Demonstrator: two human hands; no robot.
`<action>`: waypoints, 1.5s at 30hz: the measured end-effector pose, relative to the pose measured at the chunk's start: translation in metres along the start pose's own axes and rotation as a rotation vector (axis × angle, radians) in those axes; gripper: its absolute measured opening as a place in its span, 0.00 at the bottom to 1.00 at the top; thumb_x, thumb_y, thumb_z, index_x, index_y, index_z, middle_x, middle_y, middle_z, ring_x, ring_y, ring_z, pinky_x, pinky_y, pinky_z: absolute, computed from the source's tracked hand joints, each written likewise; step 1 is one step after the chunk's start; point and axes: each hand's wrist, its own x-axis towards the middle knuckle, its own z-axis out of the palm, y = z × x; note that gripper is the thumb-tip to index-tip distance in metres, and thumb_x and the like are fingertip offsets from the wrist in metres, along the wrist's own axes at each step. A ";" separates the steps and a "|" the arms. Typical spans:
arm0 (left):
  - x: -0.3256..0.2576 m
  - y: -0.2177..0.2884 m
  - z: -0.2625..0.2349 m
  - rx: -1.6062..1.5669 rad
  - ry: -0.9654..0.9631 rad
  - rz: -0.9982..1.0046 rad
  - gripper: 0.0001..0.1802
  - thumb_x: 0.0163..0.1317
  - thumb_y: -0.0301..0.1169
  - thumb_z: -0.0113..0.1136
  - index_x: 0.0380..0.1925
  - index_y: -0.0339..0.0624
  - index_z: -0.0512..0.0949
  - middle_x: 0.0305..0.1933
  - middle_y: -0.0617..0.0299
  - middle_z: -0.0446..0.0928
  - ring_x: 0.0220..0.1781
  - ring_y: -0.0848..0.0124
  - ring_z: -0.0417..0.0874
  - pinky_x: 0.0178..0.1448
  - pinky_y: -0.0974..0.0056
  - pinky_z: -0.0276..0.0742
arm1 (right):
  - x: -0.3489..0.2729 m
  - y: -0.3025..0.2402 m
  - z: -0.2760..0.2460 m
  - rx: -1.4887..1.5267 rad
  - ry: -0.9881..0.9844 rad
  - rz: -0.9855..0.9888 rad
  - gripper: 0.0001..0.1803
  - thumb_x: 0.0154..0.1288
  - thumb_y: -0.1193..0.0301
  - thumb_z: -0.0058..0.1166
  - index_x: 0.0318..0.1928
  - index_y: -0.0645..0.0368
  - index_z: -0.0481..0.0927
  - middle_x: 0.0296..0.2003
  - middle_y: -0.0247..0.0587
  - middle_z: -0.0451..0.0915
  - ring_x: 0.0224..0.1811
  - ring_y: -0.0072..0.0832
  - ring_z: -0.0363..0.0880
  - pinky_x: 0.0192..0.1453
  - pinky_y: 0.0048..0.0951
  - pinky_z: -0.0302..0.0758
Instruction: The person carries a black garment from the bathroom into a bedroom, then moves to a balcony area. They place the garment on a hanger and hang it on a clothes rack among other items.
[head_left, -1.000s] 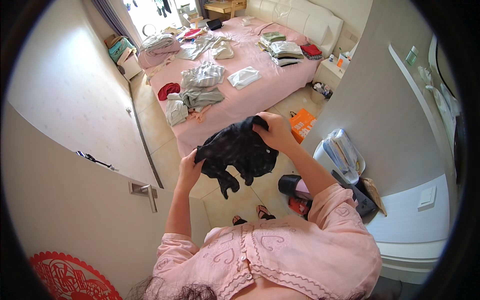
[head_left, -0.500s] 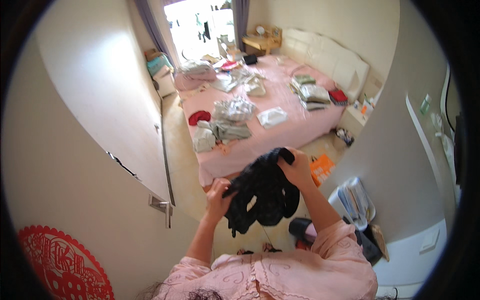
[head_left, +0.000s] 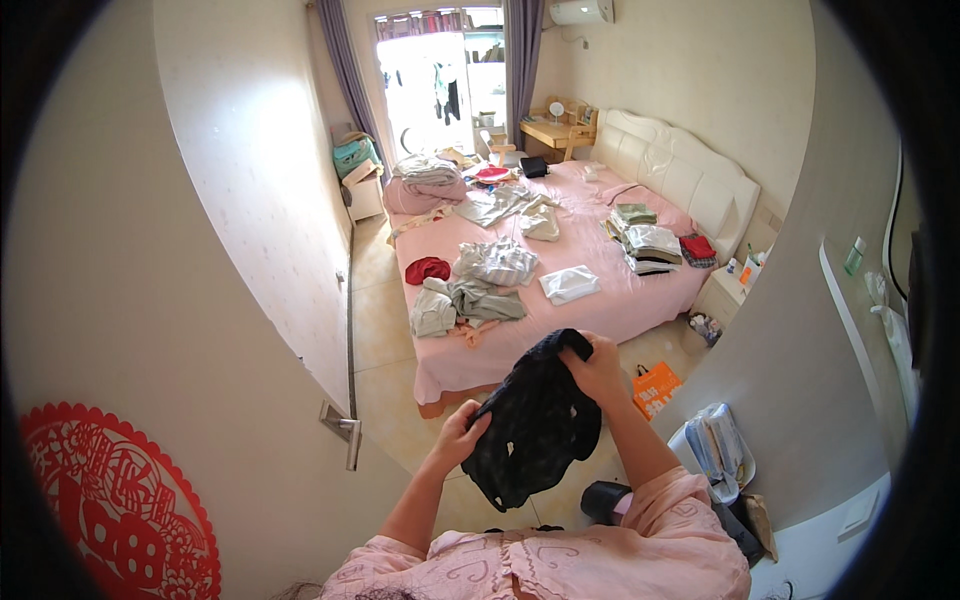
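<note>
Left hand and right hand each pinch the black garment (the bed lies beyond); pulling its edge taut between even grips should stop bunching.

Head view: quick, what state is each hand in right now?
Left hand: closed, holding the left edge of the black garment.
Right hand: closed, holding the same garment near its top right corner.

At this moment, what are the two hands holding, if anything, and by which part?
A black cloth garment: the left hand grips its left edge, and the right hand grips its upper right end.
</note>
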 end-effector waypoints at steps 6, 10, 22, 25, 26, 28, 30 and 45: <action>-0.006 0.031 0.007 0.272 0.034 0.133 0.18 0.55 0.32 0.63 0.44 0.40 0.71 0.34 0.63 0.72 0.32 0.76 0.71 0.38 0.71 0.70 | -0.008 -0.006 0.012 0.010 -0.048 -0.050 0.10 0.52 0.72 0.56 0.35 0.64 0.79 0.28 0.51 0.79 0.31 0.41 0.79 0.37 0.32 0.73; 0.017 0.070 0.026 0.455 0.121 0.442 0.24 0.51 0.30 0.65 0.49 0.41 0.70 0.37 0.57 0.74 0.39 0.66 0.76 0.45 0.66 0.72 | -0.017 -0.011 0.031 0.018 -0.276 -0.170 0.11 0.49 0.73 0.57 0.35 0.64 0.79 0.29 0.53 0.78 0.33 0.44 0.78 0.38 0.33 0.73; 0.031 0.058 0.020 0.465 0.252 0.296 0.06 0.56 0.25 0.58 0.34 0.36 0.75 0.25 0.55 0.74 0.29 0.69 0.75 0.37 0.68 0.71 | -0.063 0.040 0.030 0.006 -0.460 -0.033 0.30 0.46 0.62 0.66 0.50 0.59 0.73 0.41 0.49 0.77 0.45 0.39 0.76 0.48 0.34 0.72; 0.033 0.067 0.013 0.468 0.390 0.307 0.07 0.55 0.26 0.60 0.33 0.36 0.76 0.24 0.55 0.74 0.27 0.72 0.74 0.36 0.69 0.71 | -0.088 0.071 0.027 -0.029 -0.491 0.050 0.32 0.45 0.64 0.67 0.52 0.58 0.71 0.43 0.48 0.75 0.48 0.40 0.73 0.52 0.34 0.70; 0.035 0.069 0.016 0.458 0.426 0.310 0.07 0.55 0.26 0.60 0.33 0.36 0.76 0.24 0.54 0.74 0.26 0.72 0.73 0.36 0.68 0.71 | -0.101 0.093 0.026 -0.022 -0.452 0.067 0.31 0.45 0.65 0.67 0.52 0.58 0.72 0.42 0.47 0.75 0.47 0.40 0.74 0.51 0.34 0.71; 0.032 0.068 0.005 0.399 0.495 0.269 0.09 0.57 0.29 0.60 0.34 0.35 0.76 0.23 0.58 0.73 0.27 0.75 0.70 0.36 0.70 0.70 | -0.116 0.132 0.036 -0.005 -0.418 0.175 0.26 0.49 0.66 0.65 0.50 0.57 0.73 0.41 0.46 0.74 0.43 0.36 0.74 0.47 0.32 0.73; 0.030 0.074 -0.003 0.350 0.517 0.232 0.09 0.57 0.29 0.60 0.34 0.34 0.76 0.23 0.60 0.73 0.28 0.78 0.69 0.35 0.71 0.69 | -0.122 0.135 0.046 -0.014 -0.371 0.028 0.26 0.51 0.66 0.64 0.50 0.58 0.72 0.44 0.47 0.72 0.43 0.36 0.73 0.48 0.31 0.72; -0.001 0.083 -0.058 0.434 0.826 0.430 0.07 0.60 0.28 0.56 0.34 0.35 0.75 0.27 0.59 0.76 0.30 0.74 0.73 0.39 0.69 0.71 | -0.056 0.018 0.042 -0.064 0.048 -0.260 0.18 0.49 0.78 0.55 0.44 0.56 0.75 0.36 0.45 0.78 0.37 0.40 0.78 0.40 0.30 0.75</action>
